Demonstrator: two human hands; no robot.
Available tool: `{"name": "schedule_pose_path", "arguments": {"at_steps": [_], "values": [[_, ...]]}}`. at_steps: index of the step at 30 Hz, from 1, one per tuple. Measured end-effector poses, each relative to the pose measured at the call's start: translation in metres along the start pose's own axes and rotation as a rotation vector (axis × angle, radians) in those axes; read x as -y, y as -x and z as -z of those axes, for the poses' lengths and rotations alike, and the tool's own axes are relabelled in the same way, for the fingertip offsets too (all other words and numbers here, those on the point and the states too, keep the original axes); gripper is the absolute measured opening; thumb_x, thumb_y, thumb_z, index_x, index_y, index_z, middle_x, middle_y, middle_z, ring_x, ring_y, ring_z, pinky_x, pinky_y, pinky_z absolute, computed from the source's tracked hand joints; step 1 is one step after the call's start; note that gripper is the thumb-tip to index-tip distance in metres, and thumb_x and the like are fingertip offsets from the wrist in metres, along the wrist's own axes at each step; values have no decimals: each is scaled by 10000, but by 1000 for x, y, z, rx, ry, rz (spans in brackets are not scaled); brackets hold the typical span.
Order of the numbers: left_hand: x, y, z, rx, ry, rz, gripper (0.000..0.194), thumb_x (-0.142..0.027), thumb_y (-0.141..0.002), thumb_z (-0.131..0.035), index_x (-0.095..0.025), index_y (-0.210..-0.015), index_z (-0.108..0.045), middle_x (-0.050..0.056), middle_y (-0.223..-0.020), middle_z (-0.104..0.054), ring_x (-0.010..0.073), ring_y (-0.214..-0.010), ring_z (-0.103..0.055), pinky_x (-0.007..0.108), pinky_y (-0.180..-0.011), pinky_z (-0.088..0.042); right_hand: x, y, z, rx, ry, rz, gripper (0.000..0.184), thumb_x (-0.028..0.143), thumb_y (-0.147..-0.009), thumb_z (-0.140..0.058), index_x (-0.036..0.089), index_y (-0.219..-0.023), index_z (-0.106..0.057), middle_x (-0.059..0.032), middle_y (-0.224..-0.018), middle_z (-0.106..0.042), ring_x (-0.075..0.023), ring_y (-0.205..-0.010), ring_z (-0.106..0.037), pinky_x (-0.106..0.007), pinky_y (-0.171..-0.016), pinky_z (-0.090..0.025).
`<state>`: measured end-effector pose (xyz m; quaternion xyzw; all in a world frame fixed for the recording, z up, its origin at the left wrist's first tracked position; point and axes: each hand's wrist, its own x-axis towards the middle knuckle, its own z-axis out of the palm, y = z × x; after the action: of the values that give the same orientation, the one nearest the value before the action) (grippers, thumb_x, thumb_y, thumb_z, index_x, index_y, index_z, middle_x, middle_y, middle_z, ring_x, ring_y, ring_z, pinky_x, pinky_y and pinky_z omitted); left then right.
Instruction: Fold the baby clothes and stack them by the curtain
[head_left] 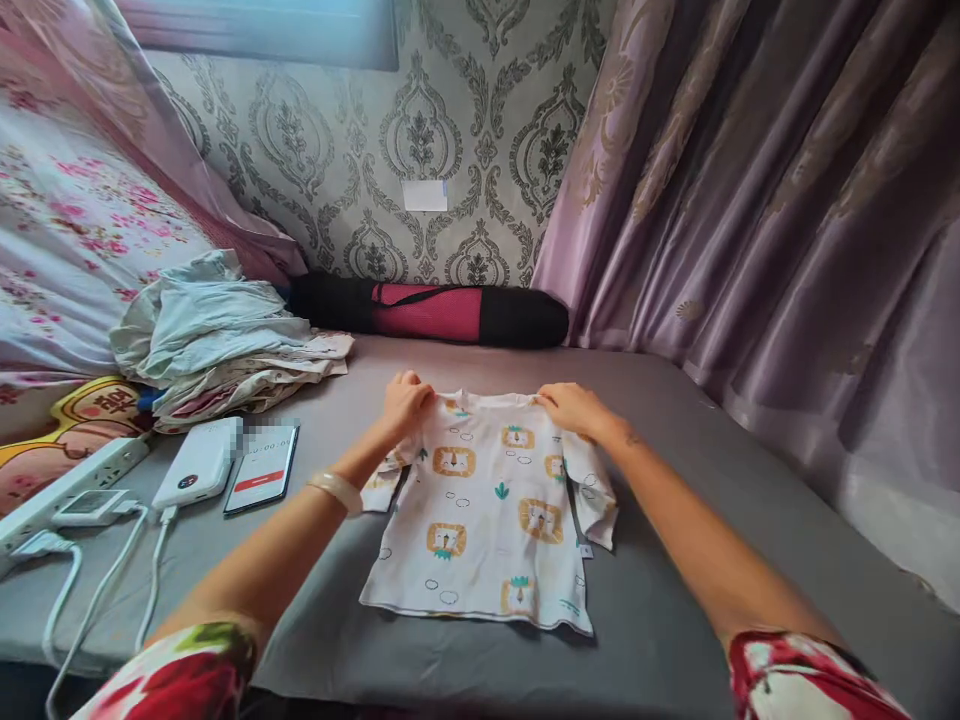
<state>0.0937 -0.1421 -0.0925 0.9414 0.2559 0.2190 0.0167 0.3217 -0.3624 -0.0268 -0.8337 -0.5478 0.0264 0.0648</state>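
From my remote seat I read the shirt [480, 510] as matt cloth and the grey cover [652, 630] beneath it as smooth, dull fabric. I see a satiny sheen on the purple curtain [690, 190], smooth plastic on the power bank [201, 462], a glossy screen on the phone [262, 468] and mesh on the long bag [431, 314].

Below the left hand [407, 403], the forearm [277, 540] covers part of one sleeve [381, 488] of the shirt [487, 520]. Farther left of that hand, pixelation veils the top of the phone [261, 478], and the frame's edge cuts the power strip [67, 487]. Below the right hand [577, 408], the side tag [586, 551] is too small to read.
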Motion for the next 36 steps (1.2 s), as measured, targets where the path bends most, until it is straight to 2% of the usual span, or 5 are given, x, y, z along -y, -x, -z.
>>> {"name": "schedule_pose_path", "arguments": {"at_steps": [4, 9, 23, 30, 36], "values": [[4, 7, -65, 39, 20, 103, 340, -296, -944, -395, -178, -952, -714, 128, -979, -583, 258, -917, -499, 376, -808, -377, -4, -11, -61, 88, 64, -75, 292, 305, -988, -337, 230, -1055, -611, -81, -1107, -636, -188, -928, -608, -287, -763, -406], [11, -2, -83, 50, -3, 87, 371, -322, -972, -346, -193, -953, -693, 134, -1024, -576, 266, -945, -483, 379, -786, -353, -12, -22, -93, 70, 158, -71, 355, 307, -1022, -233, 235, -1135, -561, -104, -1139, -603, -214, -935, -633, -331, -790, -410], [52, -58, -96, 75, -175, -68, 331, -258, -971, -320, -199, -1016, -643, 154, -1041, -566, 296, -990, -462, 412, -827, -344, -40, -91, -97, 55, 244, -28, 366, 357, -1034, -222, 239, -1194, -529, -114, -1167, -597, -229, -1016, -627, -316, -788, -424], [57, -94, -102, 76, -217, -88, 287, -198, -937, -358, -196, -993, -640, 166, -1066, -584, 304, -1030, -484, 415, -844, -352, -56, -126, -99, 39, 228, -16, 363, 353, -1031, -241, 225, -1197, -537, -122, -1144, -599, -243, -1033, -614, -342, -818, -427], [55, -111, -104, 306, -73, 102, 275, -282, -949, -372, -183, -982, -627, 134, -1032, -671, 264, -974, -592, 360, -818, -370, -55, -136, -97, 74, 104, -53, 314, 331, -1015, -332, 223, -1190, -569, -112, -1215, -586, -228, -1115, -564, -318, -864, -413]]}}
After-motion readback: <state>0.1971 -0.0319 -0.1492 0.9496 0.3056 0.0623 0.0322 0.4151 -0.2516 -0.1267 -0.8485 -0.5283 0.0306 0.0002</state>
